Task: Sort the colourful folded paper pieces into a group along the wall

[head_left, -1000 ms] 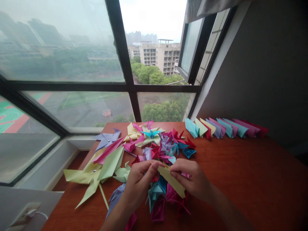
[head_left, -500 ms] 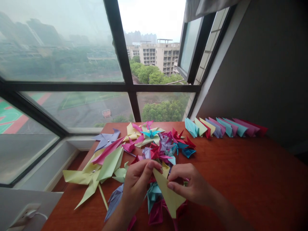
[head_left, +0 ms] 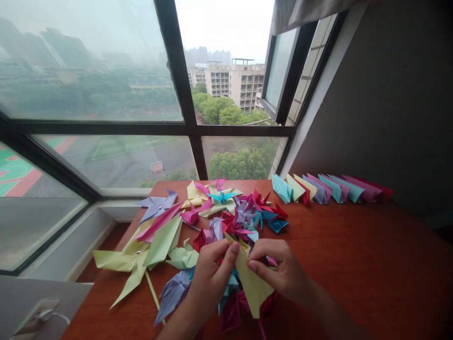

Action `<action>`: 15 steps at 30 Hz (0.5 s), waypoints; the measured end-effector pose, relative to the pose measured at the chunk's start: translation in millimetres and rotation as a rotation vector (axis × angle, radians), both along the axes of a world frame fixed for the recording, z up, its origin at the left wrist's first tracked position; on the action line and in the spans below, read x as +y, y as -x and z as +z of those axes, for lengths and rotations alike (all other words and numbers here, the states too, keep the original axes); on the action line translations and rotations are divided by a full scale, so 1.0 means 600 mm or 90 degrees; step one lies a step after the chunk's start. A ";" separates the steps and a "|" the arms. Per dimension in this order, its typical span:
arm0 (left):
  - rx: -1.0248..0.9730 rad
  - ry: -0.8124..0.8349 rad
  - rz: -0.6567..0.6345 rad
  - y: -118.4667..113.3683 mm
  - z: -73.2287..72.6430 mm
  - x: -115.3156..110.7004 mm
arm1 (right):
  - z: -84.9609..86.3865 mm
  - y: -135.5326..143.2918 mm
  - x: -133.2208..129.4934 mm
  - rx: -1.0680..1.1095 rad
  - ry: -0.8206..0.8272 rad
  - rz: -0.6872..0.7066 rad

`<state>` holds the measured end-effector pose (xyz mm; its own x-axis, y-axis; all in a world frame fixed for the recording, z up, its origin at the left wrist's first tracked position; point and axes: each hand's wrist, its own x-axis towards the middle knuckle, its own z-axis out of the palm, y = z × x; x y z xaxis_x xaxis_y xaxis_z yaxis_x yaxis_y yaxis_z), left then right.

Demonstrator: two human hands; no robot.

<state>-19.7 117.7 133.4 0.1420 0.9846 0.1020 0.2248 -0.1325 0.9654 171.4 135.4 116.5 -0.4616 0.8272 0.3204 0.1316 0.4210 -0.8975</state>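
Observation:
Between my two hands is a piece of folded yellow paper [head_left: 252, 286], held above the pile, with its wide end pointing down toward me. My left hand [head_left: 214, 269] pinches its upper left edge between thumb and forefinger. On the other side, the thumb and forefinger of my right hand [head_left: 278, 267] close on the right edge. Part of the far fold is hidden behind the fingers. Beneath and beyond lie several folded paper pieces, among them a blue paper crane [head_left: 222, 196] and a purple folded piece [head_left: 173, 293].
A yellow pinwheel [head_left: 136, 259] on a stick lies at the left, and a purple pinwheel [head_left: 158, 205] behind it. Several folded paper planes [head_left: 332, 188] stand in a row at the back right of the brown table [head_left: 354, 264]. A window frame [head_left: 141, 127] rises behind.
My left hand has moved right and slightly down along the yellow paper's edge. The paper has shifted a little right, its upper tip now showing above the left thumb.

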 end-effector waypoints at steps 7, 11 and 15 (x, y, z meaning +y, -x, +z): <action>0.085 -0.009 -0.132 -0.002 0.015 -0.007 | 0.000 -0.005 0.002 0.047 0.093 0.078; 0.124 0.057 -0.249 -0.003 0.026 -0.015 | 0.000 -0.005 -0.003 0.085 0.118 0.068; 0.163 0.073 -0.313 -0.006 0.032 -0.017 | -0.004 -0.002 -0.011 0.024 0.084 0.064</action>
<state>-16.2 107.4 152.8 0.5926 0.7994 -0.0989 0.3917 -0.1787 0.9026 172.7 128.8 113.9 -0.5342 0.8130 0.2314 0.0591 0.3090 -0.9492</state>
